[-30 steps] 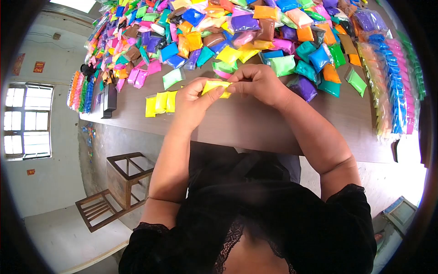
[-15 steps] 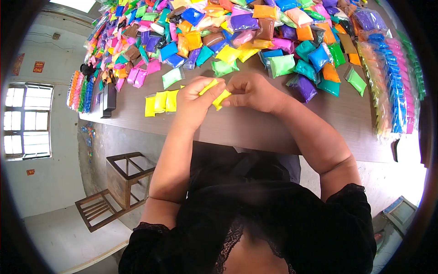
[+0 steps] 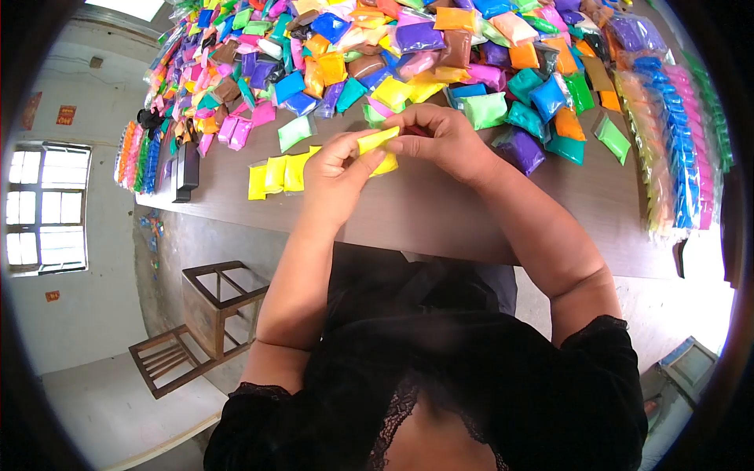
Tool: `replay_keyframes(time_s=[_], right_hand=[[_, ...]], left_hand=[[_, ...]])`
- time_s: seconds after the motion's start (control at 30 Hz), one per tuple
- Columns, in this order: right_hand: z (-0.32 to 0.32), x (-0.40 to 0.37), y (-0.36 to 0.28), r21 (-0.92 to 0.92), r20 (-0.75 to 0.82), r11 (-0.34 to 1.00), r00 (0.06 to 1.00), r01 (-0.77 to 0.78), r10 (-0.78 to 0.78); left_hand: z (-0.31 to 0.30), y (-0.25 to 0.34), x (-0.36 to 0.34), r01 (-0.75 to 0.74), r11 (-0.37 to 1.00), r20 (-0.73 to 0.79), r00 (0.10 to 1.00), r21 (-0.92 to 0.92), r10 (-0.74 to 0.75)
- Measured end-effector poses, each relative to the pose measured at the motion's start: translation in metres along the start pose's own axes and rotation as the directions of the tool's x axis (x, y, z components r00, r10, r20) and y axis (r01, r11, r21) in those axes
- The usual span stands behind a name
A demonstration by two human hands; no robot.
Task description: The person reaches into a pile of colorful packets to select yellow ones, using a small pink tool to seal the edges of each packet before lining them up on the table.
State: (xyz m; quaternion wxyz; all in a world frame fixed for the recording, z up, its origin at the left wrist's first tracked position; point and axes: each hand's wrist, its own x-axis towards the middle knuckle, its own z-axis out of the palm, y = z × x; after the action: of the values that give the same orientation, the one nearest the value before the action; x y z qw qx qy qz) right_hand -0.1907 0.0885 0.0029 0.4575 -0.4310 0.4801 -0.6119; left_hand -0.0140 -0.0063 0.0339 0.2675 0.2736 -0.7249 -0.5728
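Observation:
My left hand [image 3: 339, 174] is closed around a small yellow packet [image 3: 378, 140], thumb in front and fingers behind. A second yellow part shows below its thumb. My right hand [image 3: 441, 144] pinches at the packet's right end, thumb and forefinger bent toward it. Beside my left hand, a row of yellow packets [image 3: 274, 174] lies on the table, its right end hidden behind that hand. Just beyond my fingers, a light green packet [image 3: 375, 115] is partly covered by them.
A large heap of coloured packets [image 3: 420, 39] covers the table's far side. Strips of joined packets [image 3: 682, 157] stand at the right, and more strips [image 3: 140, 161] at the left. A black box-like object [image 3: 186, 169] sits near the left edge. A wooden chair [image 3: 206, 322] is on the floor.
The yellow packet has been turned and raised slightly between my hands. My right hand has shifted a little up, its fingers now at the packet's end.

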Motion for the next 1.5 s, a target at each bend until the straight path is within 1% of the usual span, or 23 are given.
replay_keyframes(time_s=[0.03, 0.07, 0.13, 0.27, 0.37, 0.47, 0.57, 0.6, 0.63, 0.67, 0.73, 0.77, 0.83, 0.87, 0.93, 1.0, 1.07, 1.13, 1.17, 1.23, 1.33, 1.4, 1.5], right_hand=[[-0.001, 0.001, 0.0, 0.028, -0.027, 1.0, 1.0, -0.006, 0.007], [-0.002, 0.001, -0.001, -0.016, -0.037, 0.999, 0.999, -0.04, 0.039], [-0.002, -0.001, -0.006, -0.032, -0.046, 0.997, 0.996, -0.076, 0.075], [-0.001, -0.001, -0.008, -0.051, -0.054, 0.993, 0.993, -0.106, 0.103], [-0.002, 0.0, -0.007, -0.02, -0.03, 0.994, 0.994, -0.104, 0.103], [-0.004, 0.003, -0.001, -0.071, 0.056, 0.989, 0.99, -0.128, 0.132], [-0.002, 0.002, -0.005, -0.134, -0.008, 0.981, 0.99, -0.142, 0.142], [-0.002, 0.002, -0.004, -0.134, -0.008, 0.981, 0.99, -0.141, 0.142], [-0.002, 0.001, -0.002, -0.034, -0.046, 0.992, 0.991, -0.125, 0.124], [-0.002, 0.001, 0.0, 0.066, -0.086, 0.992, 0.99, -0.104, 0.11], [-0.005, 0.002, 0.002, 0.057, -0.065, 0.991, 0.99, -0.121, 0.125], [-0.005, 0.002, 0.002, 0.048, -0.044, 0.989, 0.989, -0.139, 0.141], [-0.002, 0.003, 0.0, 0.053, -0.033, 0.989, 0.99, -0.134, 0.136], [-0.001, 0.002, -0.001, 0.057, -0.023, 0.99, 0.991, -0.132, 0.133], [-0.002, 0.003, 0.002, 0.057, 0.015, 0.989, 0.991, -0.133, 0.133], [-0.003, 0.003, 0.002, 0.058, 0.053, 0.99, 0.99, -0.132, 0.129], [-0.003, 0.002, -0.002, -0.006, -0.028, 0.993, 0.992, -0.12, 0.12], [-0.004, 0.003, 0.0, 0.033, -0.048, 0.992, 0.992, -0.119, 0.12], [-0.005, 0.004, 0.002, 0.073, -0.07, 0.99, 0.99, -0.118, 0.123], [-0.009, 0.004, 0.005, 0.06, -0.033, 0.993, 0.994, -0.105, 0.107], [-0.006, 0.004, 0.005, 0.081, 0.036, 0.993, 0.995, -0.091, 0.088], [-0.005, 0.005, 0.006, 0.112, 0.065, 0.989, 0.994, -0.092, 0.085], [-0.006, 0.005, 0.005, 0.015, 0.082, 0.995, 0.992, -0.098, 0.096]], left_hand=[[0.0, -0.001, -0.001, -0.011, 0.996, 0.002, 1.0, 0.088, 0.011], [0.001, -0.001, -0.002, -0.011, 0.996, 0.002, 1.0, 0.088, 0.011], [0.004, -0.001, -0.003, 0.052, 0.998, -0.032, 0.998, -0.036, -0.053], [0.0, -0.005, 0.0, 0.032, 0.999, -0.021, 0.999, -0.032, -0.033], [-0.01, -0.017, 0.004, 0.023, 0.999, -0.018, 1.0, 0.045, -0.022], [-0.011, -0.016, 0.005, 0.067, 0.998, -0.013, 0.998, -0.001, -0.067], [0.0, -0.004, 0.002, 0.076, 0.996, -0.023, 0.997, -0.044, -0.077], [0.006, 0.003, -0.001, 0.087, 0.983, -0.015, 0.996, -0.164, -0.091], [0.01, 0.008, -0.003, 0.098, 0.955, -0.004, 0.995, -0.281, -0.103], [0.01, 0.005, -0.004, 0.097, 0.955, -0.004, 0.995, -0.282, -0.103], [0.006, -0.002, -0.005, 0.183, 0.932, 0.059, 0.983, -0.313, -0.174], [0.004, -0.002, -0.004, 0.182, 0.932, 0.058, 0.983, -0.312, -0.173], [-0.002, -0.002, -0.001, 0.224, 0.956, 0.057, 0.974, -0.187, -0.217], [-0.006, -0.002, 0.0, 0.225, 0.956, 0.058, 0.974, -0.187, -0.218], [-0.011, -0.002, 0.001, 0.217, 0.975, 0.095, 0.971, 0.045, -0.22], [-0.009, -0.001, 0.0, 0.174, 0.985, 0.093, 0.98, 0.018, -0.175], [-0.004, 0.002, -0.002, 0.13, 0.992, 0.088, 0.988, -0.008, -0.129], [0.003, 0.005, -0.004, 0.12, 0.971, 0.01, 0.993, -0.206, -0.12], [0.001, 0.004, -0.004, 0.119, 0.972, 0.01, 0.993, -0.205, -0.119], [-0.006, -0.003, -0.003, 0.09, 0.995, 0.01, 0.996, -0.032, -0.09], [-0.015, -0.009, -0.003, 0.067, 0.997, 0.034, 0.997, 0.035, -0.068], [-0.014, -0.008, -0.003, 0.078, 0.997, 0.03, 0.996, 0.018, -0.079], [-0.014, -0.004, -0.003, 0.084, 0.996, 0.015, 0.996, 0.043, -0.085]])
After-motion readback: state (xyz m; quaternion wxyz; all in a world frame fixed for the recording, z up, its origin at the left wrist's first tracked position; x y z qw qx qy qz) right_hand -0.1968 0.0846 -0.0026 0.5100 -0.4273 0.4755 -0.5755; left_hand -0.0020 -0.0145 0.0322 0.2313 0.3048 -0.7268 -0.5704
